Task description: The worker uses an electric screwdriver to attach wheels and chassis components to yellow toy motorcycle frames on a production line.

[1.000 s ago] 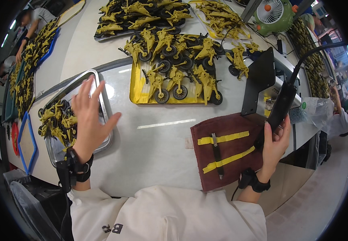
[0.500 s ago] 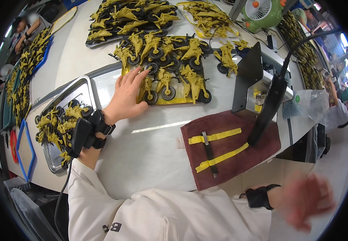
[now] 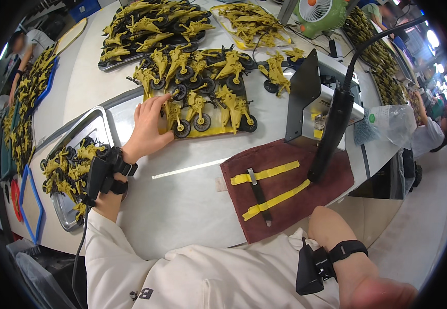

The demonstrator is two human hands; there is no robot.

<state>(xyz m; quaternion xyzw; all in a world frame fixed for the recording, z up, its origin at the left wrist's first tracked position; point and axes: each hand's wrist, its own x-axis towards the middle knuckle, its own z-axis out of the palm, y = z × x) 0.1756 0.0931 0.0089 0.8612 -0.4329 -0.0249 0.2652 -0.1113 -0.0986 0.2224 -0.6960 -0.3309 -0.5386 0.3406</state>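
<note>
Left hand (image 3: 148,126) is reaching over the near-left corner of the yellow-lined tray (image 3: 218,127), fingers half-curled, thumb apart, around a yellow toy motorcycle (image 3: 173,110) — can't tell if it's actually gripping it. Right hand (image 3: 385,293) is blurring out at the bottom edge, so whether it's holding anything is anyone's guess. A second ago the left was hovering over the metal tray (image 3: 106,117), now sitting behind its wrist, and the right was on the black corded tool (image 3: 332,134). That tool's now standing ahead of the right arm, untouched, over the maroon cloth (image 3: 290,201) — so the left is probably doing the picking alone.
</note>
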